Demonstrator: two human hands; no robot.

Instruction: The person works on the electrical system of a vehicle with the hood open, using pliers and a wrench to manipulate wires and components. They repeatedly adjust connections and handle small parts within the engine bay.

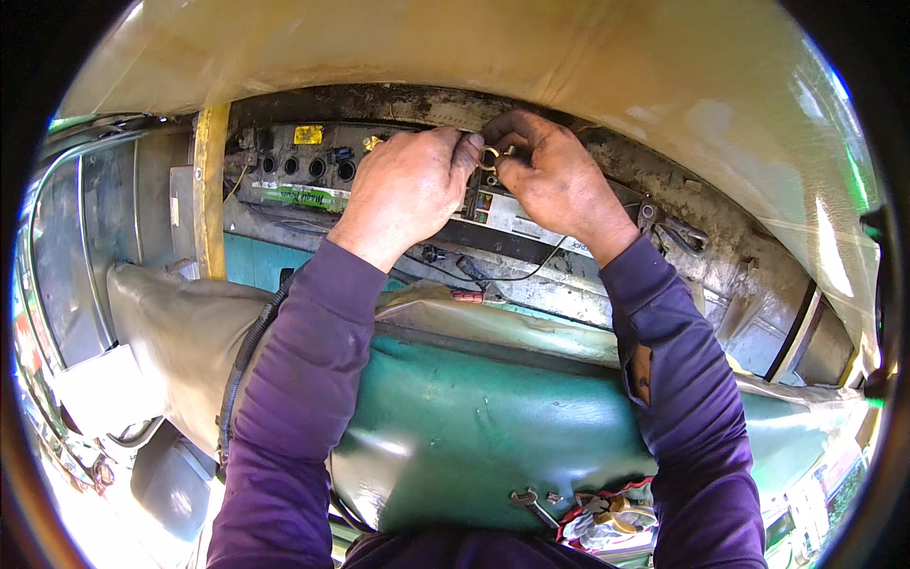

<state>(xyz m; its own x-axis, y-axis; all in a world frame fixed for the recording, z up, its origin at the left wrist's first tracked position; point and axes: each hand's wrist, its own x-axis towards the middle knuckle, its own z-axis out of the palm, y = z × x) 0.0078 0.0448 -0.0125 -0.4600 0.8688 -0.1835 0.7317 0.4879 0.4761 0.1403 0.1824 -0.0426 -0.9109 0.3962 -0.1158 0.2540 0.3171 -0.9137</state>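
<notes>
Over a pair of long dark batteries my two hands meet at a small brass ring-shaped battery terminal clamp (489, 157). My right hand (566, 180) pinches it between thumb and bent fingers. My left hand (408, 197) is closed, its thumb and fingertips pressed against the clamp's left side; the fingers' undersides are hidden. To the left, the battery (308, 180) shows a row of round open cell holes and a green label. Another brass terminal (371, 143) shows just beyond my left hand. A white-labelled battery (517, 218) lies below my hands.
A yellow post (210, 190) stands at the left, near a black corrugated hose (248, 356). Thin wires and a cable end (678, 232) lie along the compartment. A green cushion (483, 417) spans the front, with a wrench (536, 509) and a red bag of parts (611, 517) on it.
</notes>
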